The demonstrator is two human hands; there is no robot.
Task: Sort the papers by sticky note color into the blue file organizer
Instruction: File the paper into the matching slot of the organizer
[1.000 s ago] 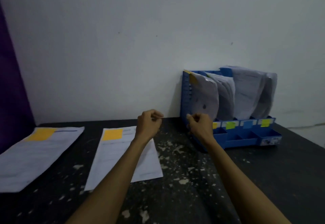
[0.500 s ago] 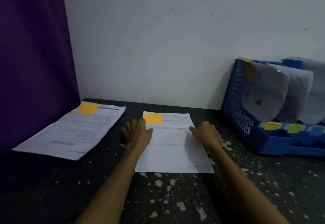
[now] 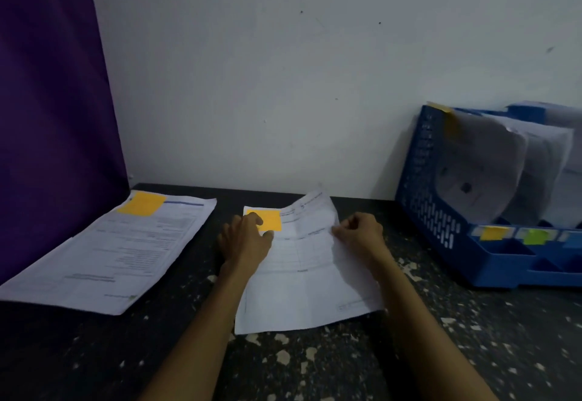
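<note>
Head view: centre frame, the white printed paper (image 3: 304, 284) with the square orange sticky note (image 3: 273, 219) is pinched at its right edge by the right hand (image 3: 359, 236) and gripped at its left by the left hand (image 3: 244, 243).

Head-worn, wide-angle; aimed forward and down across the bench (image 3: 315, 369) to the wall (image 3: 283, 85), close above left hand (image 3: 245, 243), right hand (image 3: 359, 236).

The counter (image 3: 315, 366) is black, speckled with pale flecks. The middle sheet (image 3: 302, 290) is white with faint grey print and bears an orange sticky note (image 3: 272, 219). The left stack (image 3: 126, 258) is white too, with a blue line and its own orange note (image 3: 141, 203). The file organizer (image 3: 422, 186) is blue, its side slotted, with an orange label (image 3: 491, 233) and a green label (image 3: 535, 236). The curtain (image 3: 47, 117) is purple and the wall (image 3: 267, 69) off-white.
</note>
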